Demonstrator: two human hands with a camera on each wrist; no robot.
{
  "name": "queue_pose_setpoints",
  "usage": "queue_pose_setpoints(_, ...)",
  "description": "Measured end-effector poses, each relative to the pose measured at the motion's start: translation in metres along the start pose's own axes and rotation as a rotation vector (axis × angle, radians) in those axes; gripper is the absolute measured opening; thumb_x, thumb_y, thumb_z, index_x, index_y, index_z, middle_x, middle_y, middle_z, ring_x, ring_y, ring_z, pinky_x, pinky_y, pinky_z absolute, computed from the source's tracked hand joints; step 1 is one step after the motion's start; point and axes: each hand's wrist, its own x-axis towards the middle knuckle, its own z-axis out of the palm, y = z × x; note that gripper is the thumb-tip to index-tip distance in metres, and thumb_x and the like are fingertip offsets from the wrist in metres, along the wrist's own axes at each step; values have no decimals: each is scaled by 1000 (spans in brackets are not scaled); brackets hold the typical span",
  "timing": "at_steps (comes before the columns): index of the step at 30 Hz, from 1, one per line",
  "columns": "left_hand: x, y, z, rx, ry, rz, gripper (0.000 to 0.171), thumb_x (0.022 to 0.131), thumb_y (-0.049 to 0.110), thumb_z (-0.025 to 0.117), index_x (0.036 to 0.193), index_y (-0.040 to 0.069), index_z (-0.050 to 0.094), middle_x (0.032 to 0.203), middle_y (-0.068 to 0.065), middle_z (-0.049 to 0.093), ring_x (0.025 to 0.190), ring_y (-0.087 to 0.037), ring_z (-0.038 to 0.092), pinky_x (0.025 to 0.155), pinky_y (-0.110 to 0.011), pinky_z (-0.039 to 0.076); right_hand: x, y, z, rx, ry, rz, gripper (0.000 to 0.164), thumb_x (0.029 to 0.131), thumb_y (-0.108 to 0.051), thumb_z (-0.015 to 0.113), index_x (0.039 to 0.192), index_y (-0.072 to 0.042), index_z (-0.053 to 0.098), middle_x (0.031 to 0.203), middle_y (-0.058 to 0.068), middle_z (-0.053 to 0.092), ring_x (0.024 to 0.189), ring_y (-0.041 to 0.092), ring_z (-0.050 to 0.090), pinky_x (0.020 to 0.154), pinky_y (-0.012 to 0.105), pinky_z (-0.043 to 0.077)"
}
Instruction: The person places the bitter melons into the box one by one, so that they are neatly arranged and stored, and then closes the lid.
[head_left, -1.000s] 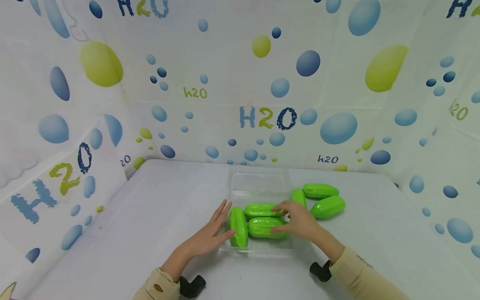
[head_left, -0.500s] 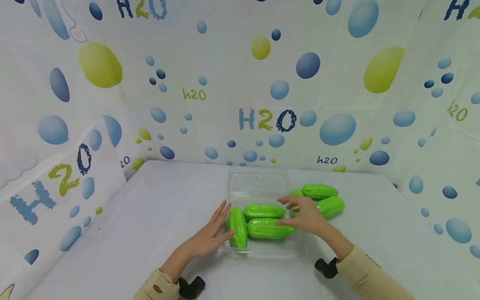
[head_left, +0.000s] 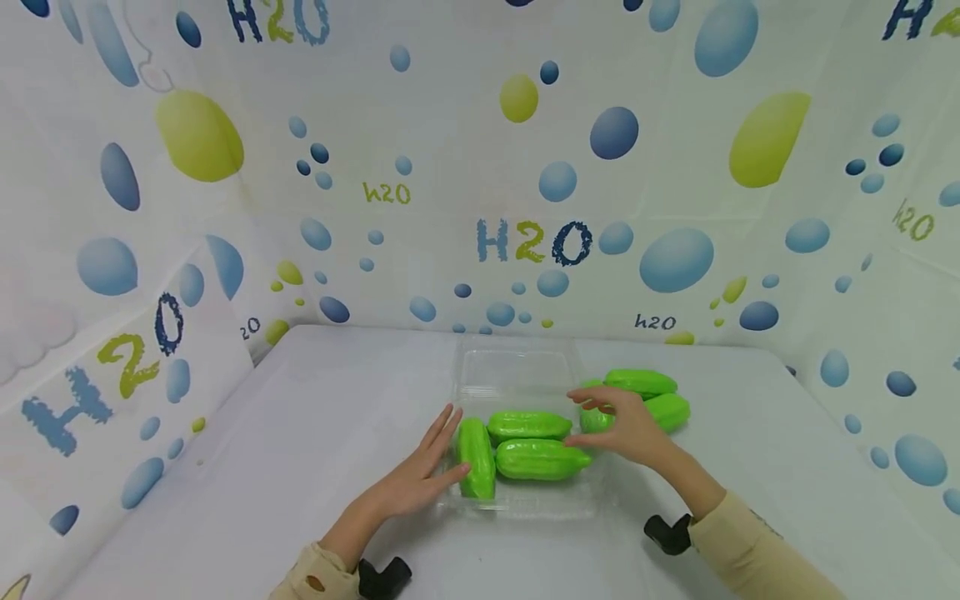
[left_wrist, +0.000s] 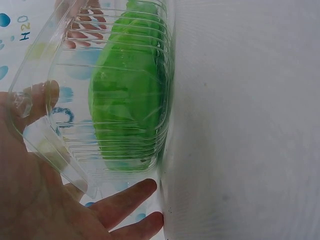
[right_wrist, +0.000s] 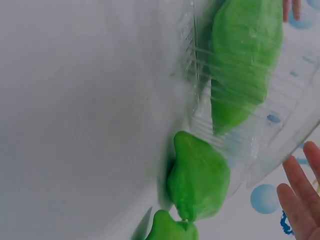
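At the clear container (head_left: pixel 543 497), left fingers (head_left: pixel 437 432) splay, touching it; right fingers (head_left: pixel 600 396) gape.

Box (head_left: pixel 540 500): clear, open, lid (head_left: pixel 517 368) toward far edge of surface (head_left: pixel 330 392)
Boxed gourds (head_left: pixel 543 460): three, green; one along left edge, two crosswise beside it
Loose gourds (head_left: pixel 641 382): three, green, past box's right edge

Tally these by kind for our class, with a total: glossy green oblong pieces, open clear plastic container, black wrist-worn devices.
Glossy green oblong pieces: 6
Open clear plastic container: 1
Black wrist-worn devices: 2
Total: 9
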Motion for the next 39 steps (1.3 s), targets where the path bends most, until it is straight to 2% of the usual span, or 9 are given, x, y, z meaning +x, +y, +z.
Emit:
queue_pose_setpoints(7,0,-4,1,12,-1,-6,74,94,41,46,148,21,-1,153,-8,-9,138,-32,1,101,-61,17,-6,11,-8,-6,13,-26,56,66,-36,81,114,-12,63,112,4,63,99,31,58,86,49,45)
queue_pose_setpoints(14,2,-2,-1,16,4,9,74,94,41,46,148,20,0,153,-9,-8,137,-32,2,102,-60,18,-10,19,-22,-18,30,-22,61,65,-29,82,115,0,61,113,16,61,99,34,57,84,52,44)
queue_pose_setpoints(23,2,-2,0,12,10,14,75,93,41,47,148,19,1,153,-9,-7,138,-31,2,102,-59,18,-14,25,-42,-46,75,0,59,64,-28,83,113,-4,63,112,13,62,102,33,58,86,46,45)
queue_pose_setpoints(33,1,-3,0,9,14,12,75,93,41,47,148,20,1,153,-8,-7,138,-31,2,102,-60,17,-18,28,-56,-127,89,-6,56,64,-24,84,113,-6,63,112,8,62,102,30,58,88,47,44)
queue_pose_setpoints(39,2,-4,0,11,11,12,75,93,42,47,148,20,1,153,-8,-7,138,-31,2,102,-60,18,-21,35,-61,-143,98,-18,56,65,-26,83,113,-5,62,112,10,62,100,30,57,87,48,44)
